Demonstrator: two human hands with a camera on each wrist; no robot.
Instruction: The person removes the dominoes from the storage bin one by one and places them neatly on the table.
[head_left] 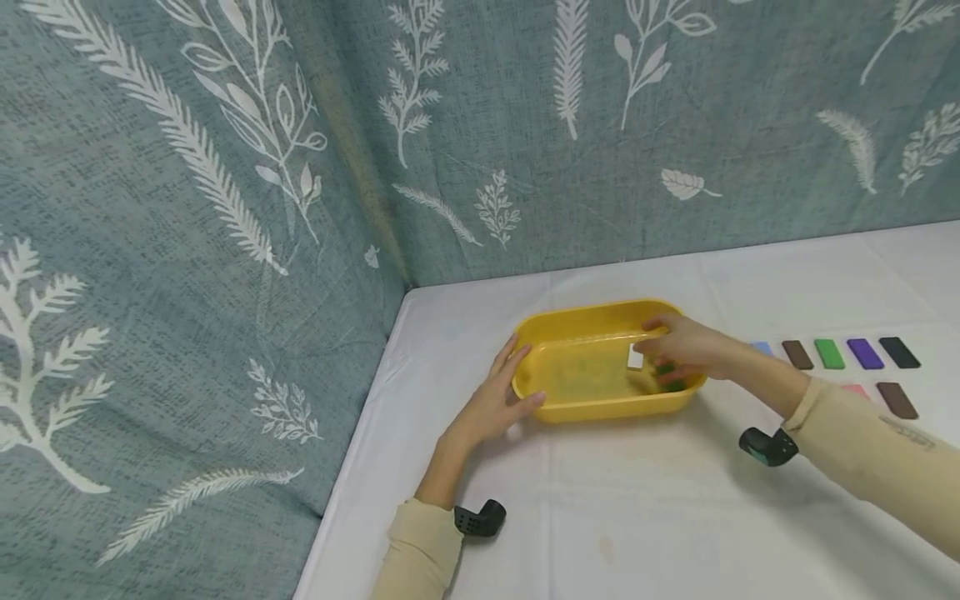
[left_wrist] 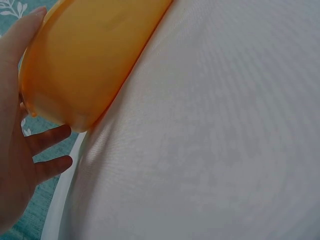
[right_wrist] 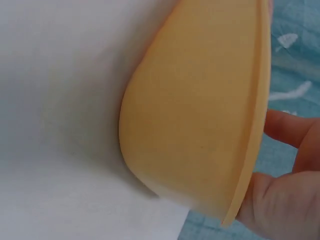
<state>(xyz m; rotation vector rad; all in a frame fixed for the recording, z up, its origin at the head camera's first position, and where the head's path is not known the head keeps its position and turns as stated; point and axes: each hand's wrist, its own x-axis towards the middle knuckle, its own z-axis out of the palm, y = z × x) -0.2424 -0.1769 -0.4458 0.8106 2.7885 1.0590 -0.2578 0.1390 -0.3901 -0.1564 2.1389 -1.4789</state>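
Observation:
A yellow plastic tub [head_left: 585, 410] stands on the white cloth in the head view. My left hand [head_left: 491, 408] holds its left end, thumb over the near rim and fingers at the end wall. In the left wrist view two fingers [left_wrist: 54, 167] spread below the tub's end. My right hand [head_left: 686, 346] reaches over the right end into the tub. A small white tile [head_left: 635, 360] shows at its fingertips, and I cannot tell whether they pinch it. Something green [head_left: 672, 383] lies partly hidden under that hand. In the right wrist view the tub's wall hides the fingertips.
Right of the tub lie small flat tiles in two rows: light blue [head_left: 762, 347], brown [head_left: 797, 355], green [head_left: 829, 353], purple [head_left: 866, 353], black [head_left: 900, 352], then pink [head_left: 856, 390] and dark brown [head_left: 897, 400]. My right forearm passes over the pink one. Patterned curtains [head_left: 525, 208] border the table.

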